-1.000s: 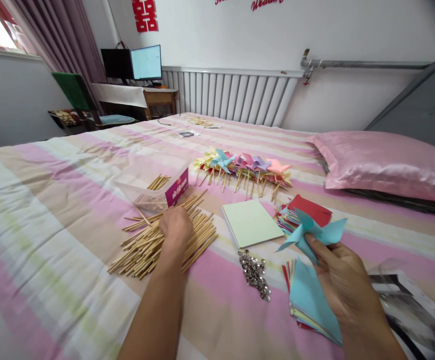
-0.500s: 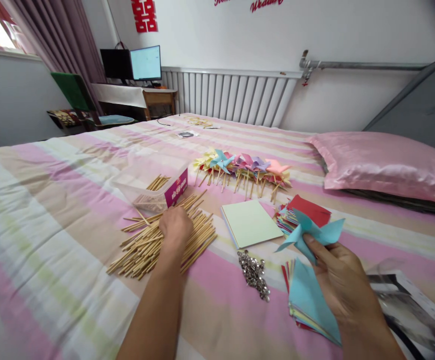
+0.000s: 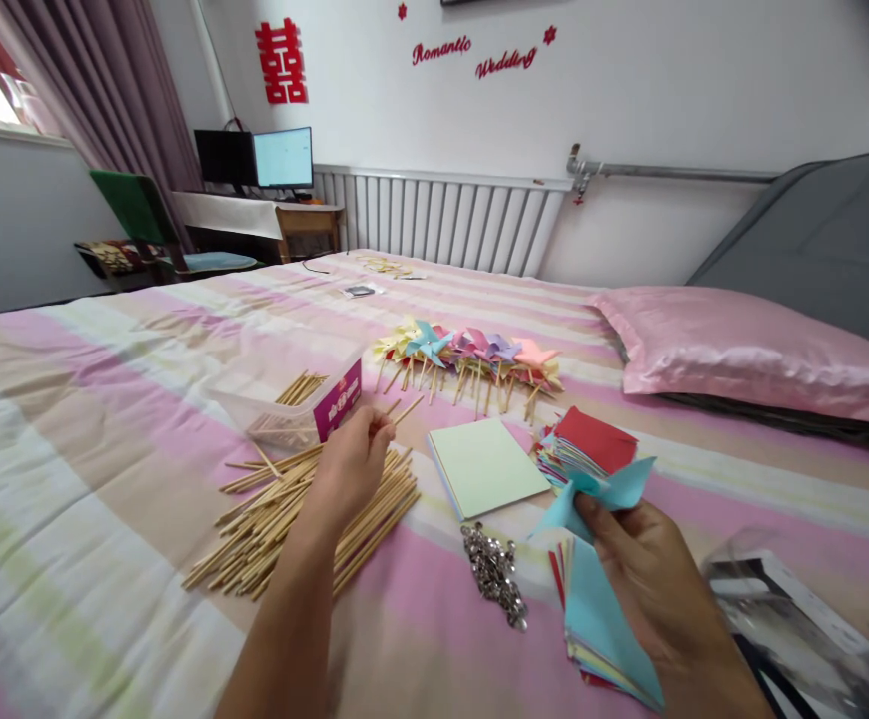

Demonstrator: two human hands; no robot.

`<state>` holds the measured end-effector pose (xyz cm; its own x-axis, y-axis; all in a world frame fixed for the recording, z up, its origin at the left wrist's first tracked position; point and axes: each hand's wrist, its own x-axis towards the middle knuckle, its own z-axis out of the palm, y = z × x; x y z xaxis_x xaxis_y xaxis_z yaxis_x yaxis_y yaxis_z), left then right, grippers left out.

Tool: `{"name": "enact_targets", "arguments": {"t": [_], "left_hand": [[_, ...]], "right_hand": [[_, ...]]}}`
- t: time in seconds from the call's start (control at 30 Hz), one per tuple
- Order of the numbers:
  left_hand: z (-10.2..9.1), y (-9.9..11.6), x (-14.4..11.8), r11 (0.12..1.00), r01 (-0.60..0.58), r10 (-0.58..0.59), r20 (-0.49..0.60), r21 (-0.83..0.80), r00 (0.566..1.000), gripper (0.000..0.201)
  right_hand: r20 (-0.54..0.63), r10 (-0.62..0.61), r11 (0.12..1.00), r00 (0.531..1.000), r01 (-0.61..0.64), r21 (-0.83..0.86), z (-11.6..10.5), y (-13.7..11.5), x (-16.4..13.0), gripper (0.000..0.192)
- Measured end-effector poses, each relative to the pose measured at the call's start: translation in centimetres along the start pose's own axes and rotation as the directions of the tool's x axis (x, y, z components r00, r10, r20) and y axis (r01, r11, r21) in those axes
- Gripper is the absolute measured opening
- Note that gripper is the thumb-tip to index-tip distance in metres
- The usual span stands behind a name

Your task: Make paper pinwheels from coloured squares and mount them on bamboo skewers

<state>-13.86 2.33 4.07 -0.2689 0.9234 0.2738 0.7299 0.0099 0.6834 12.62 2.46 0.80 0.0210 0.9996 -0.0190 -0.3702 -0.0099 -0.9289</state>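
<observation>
Sticks point(image 3: 307, 514) lie in a loose heap on the striped bedspread point(image 3: 105, 419), and my left hand point(image 3: 352, 461) is above its far edge, fingers pinched on a single stick point(image 3: 407, 408) whose tip points toward the row of finished pinwheels point(image 3: 468, 350). My right hand point(image 3: 648, 569) pinches a folded blue pinwheel head point(image 3: 591, 492) by its centre, held just over a stack of coloured paper squares point(image 3: 599, 629) in front of me. Between the two hands sits a small pile of silver pins point(image 3: 494, 574), with a pale green pad of paper point(image 3: 483, 464) beyond it and a fanned stack topped by a red sheet point(image 3: 591, 444) to its right. A clear box point(image 3: 307, 409) with a purple label holds more sticks. By my reckoning the work is partly through: a good batch of pinwheels is already mounted on sticks (I cannot count them at this size), the blue head is folded but not yet pinned to anything, and plenty of sticks and paper remain unused.
</observation>
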Motion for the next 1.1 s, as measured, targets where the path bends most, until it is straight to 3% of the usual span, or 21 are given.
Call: {"name": "enact_targets", "arguments": {"t": [0.1, 0.2, 0.37, 0.53, 0.67, 0.8, 1.1], "left_hand": [[0.4, 0.9, -0.3, 0.962, -0.08, 0.099, 0.06, -0.259, 0.993, 0.017], [0.8, 2.9, -1.1, 0.888, -0.087, 0.18, 0.167, -0.451, 0.969, 0.021], [1.4, 6.4, -2.8, 0.761, 0.023, 0.303, 0.387, -0.648, 0.871, 0.023], [1.9, 7.2, -3.3, 0.749, 0.068, 0.361, 0.492, -0.659, 0.793, 0.022], [2.5, 7.7, -3.7, 0.72, 0.119, 0.373, 0.526, -0.683, 0.764, 0.022], [3.1, 8.3, -4.1, 0.691, 0.144, 0.406, 0.545, -0.709, 0.734, 0.021], [3.8, 8.4, -4.3, 0.654, 0.144, 0.412, 0.509, -0.743, 0.756, 0.02]], "right_hand": [[0.067, -0.027, 0.999, 0.997, 0.029, -0.021, -0.1, 0.0, -0.2, 0.024], [0.211, -0.05, 0.999, 0.976, 0.054, -0.01, 0.1, -0.1, -0.5, 0.02], [0.434, -0.207, 0.978, 0.877, 0.19, 0.082, 0.8, -0.4, -1.3, 0.008], [0.386, -0.324, 0.945, 0.864, 0.313, 0.094, 0.8, -1.1, -1.5, 0.004], [0.352, -0.309, 0.95, 0.884, 0.27, 0.155, 0.8, -1.5, -1.6, 0.005], [0.366, -0.338, 0.939, 0.867, 0.282, 0.199, 0.9, -1.6, -1.7, 0.0], [0.345, -0.399, 0.916, 0.85, 0.35, 0.196, 0.8, -1.5, -1.3, 0.004]]}}
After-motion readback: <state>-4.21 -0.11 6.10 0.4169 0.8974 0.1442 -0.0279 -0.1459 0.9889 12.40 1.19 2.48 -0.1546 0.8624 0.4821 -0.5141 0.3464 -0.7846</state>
